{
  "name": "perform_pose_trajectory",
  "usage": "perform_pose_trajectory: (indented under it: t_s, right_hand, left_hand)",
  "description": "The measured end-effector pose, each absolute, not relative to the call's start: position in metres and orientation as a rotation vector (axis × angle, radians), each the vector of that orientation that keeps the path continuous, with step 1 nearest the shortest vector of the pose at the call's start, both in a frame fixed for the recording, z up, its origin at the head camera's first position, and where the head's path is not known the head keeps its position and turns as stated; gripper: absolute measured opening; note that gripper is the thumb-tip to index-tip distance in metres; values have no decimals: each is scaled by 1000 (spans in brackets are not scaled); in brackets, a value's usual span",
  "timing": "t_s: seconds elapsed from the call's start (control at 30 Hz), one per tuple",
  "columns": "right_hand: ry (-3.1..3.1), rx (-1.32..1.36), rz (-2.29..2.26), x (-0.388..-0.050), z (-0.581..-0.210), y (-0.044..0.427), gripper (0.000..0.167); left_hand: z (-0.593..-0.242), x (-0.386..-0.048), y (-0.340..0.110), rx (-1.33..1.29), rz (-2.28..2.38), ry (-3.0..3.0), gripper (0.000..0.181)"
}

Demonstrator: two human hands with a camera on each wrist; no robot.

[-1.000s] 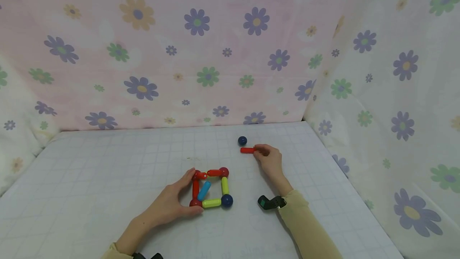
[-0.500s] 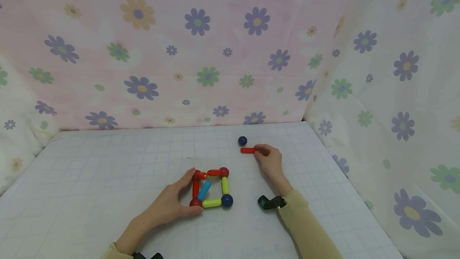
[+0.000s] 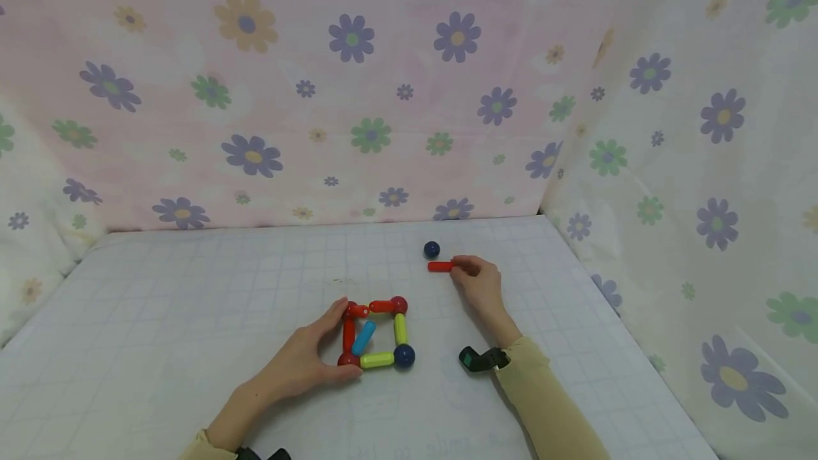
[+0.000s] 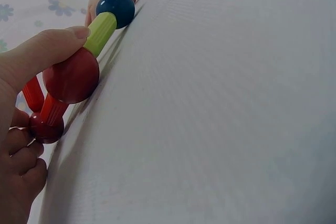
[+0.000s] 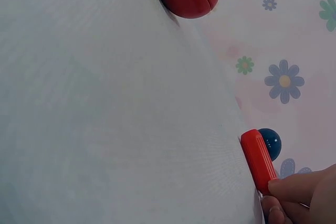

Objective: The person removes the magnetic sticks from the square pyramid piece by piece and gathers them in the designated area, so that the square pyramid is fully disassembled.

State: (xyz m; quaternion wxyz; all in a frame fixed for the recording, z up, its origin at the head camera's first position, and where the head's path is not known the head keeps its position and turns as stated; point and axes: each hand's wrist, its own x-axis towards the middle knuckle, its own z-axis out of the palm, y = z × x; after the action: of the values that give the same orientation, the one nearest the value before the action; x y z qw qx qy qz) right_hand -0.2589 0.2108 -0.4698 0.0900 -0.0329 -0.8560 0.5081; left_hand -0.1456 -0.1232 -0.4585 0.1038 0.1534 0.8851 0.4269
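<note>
My left hand [image 3: 307,357] holds a square frame of toy building rods and balls by its left side. Its thumb presses the near red ball [image 4: 72,75], while the fingers reach the far red ball [image 4: 47,128]. Yellow-green rods [image 3: 377,360] run along the near and right sides to a dark blue ball [image 3: 405,356] at the near right corner. A light blue rod [image 3: 363,338] and two short-looking red rods [image 3: 381,307] also join the corner balls. Farther right, my right hand [image 3: 479,293] pinches one end of a loose red rod [image 5: 258,161] lying on the table.
A loose dark blue ball [image 3: 432,250] sits just behind the loose red rod. The table [image 3: 192,304] has a pale gridded cover. Flowered curtains [image 3: 409,91] stand along its back and sides. A dark band [image 3: 482,359] is on the right wrist.
</note>
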Motion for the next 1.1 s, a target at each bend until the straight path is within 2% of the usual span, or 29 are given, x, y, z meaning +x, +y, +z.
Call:
perform_pose_trajectory:
  t_s: [0.37, 0.7, 1.1]
  right_hand:
    - [-2533, -66, 1503, -254, -452, 207, 29]
    - [-2505, 306, 1572, -223, -409, 170, 31]
    - [-2562, 500, 1552, -194, -413, 140, 28]
  left_hand:
    - [-460, -144, -124, 457, 1277, 2595, 110]
    - [-460, -145, -123, 456, 1275, 2596, 109]
    - [-458, -145, -122, 438, 1270, 2602, 109]
